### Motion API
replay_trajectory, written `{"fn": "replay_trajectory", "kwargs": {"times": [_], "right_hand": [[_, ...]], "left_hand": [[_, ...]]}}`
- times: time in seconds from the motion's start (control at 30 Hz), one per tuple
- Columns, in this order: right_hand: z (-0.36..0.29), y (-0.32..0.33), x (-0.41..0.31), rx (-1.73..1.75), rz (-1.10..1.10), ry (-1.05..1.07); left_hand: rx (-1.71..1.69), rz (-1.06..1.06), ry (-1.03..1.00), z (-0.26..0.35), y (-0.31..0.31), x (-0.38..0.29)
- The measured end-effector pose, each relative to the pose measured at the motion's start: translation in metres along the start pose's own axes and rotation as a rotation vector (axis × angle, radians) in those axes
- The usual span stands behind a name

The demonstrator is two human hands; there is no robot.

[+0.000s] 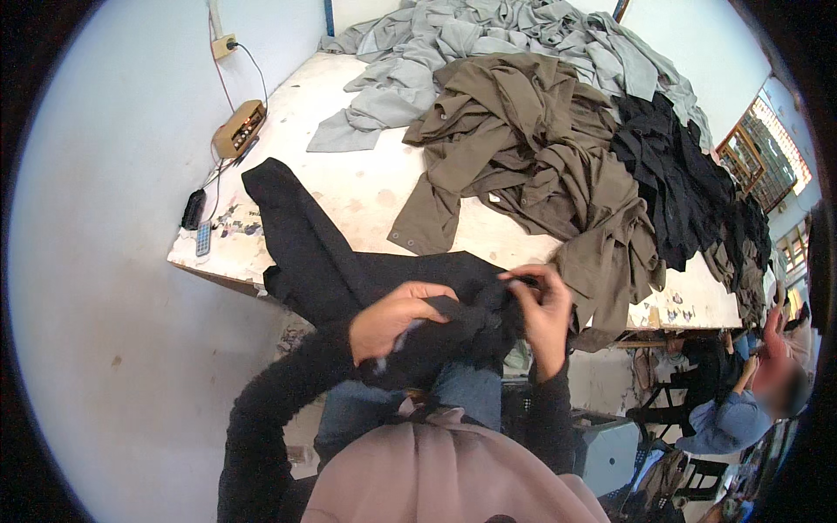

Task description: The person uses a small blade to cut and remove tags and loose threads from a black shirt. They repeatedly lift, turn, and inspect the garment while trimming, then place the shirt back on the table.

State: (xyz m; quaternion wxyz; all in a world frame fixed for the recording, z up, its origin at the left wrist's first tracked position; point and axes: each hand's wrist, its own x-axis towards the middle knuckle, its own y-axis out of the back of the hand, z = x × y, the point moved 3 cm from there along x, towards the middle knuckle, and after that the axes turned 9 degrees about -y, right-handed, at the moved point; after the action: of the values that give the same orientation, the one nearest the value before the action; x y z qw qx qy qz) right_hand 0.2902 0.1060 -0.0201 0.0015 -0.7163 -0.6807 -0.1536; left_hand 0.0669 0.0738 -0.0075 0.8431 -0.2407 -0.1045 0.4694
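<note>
A black garment hangs over the near edge of the worktable, with one sleeve stretched towards the left across the tabletop. My left hand pinches a fold of its cloth between thumb and fingers. A little to the right, my right hand grips another part of the same black cloth near its edge. Between the two hands the fabric is bunched and sags over my lap. Which part of the garment they hold is hard to make out.
Brown garments lie heaped behind my hands, grey ones farther back, black ones at right. A small radio-like box and a remote control sit on the worktable at left. Another person is at far right.
</note>
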Motion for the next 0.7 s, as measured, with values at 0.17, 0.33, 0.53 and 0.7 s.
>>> {"fn": "replay_trajectory", "kwargs": {"times": [0.17,0.33,0.53,0.7], "right_hand": [[-0.007,-0.003,-0.018,0.016,0.260,-0.014],[-0.022,-0.036,-0.058,0.042,-0.089,0.107],[-0.026,-0.027,-0.062,0.373,-0.078,-0.094],[-0.033,-0.045,-0.068,0.041,-0.188,-0.133]], "left_hand": [[-0.540,0.161,-0.007,-0.043,-0.010,-0.008],[-0.187,0.253,-0.193,-0.032,-0.007,-0.010],[-0.381,0.317,-0.052,-0.026,-0.001,-0.017],[-0.254,0.334,-0.170,-0.039,-0.008,-0.022]]}}
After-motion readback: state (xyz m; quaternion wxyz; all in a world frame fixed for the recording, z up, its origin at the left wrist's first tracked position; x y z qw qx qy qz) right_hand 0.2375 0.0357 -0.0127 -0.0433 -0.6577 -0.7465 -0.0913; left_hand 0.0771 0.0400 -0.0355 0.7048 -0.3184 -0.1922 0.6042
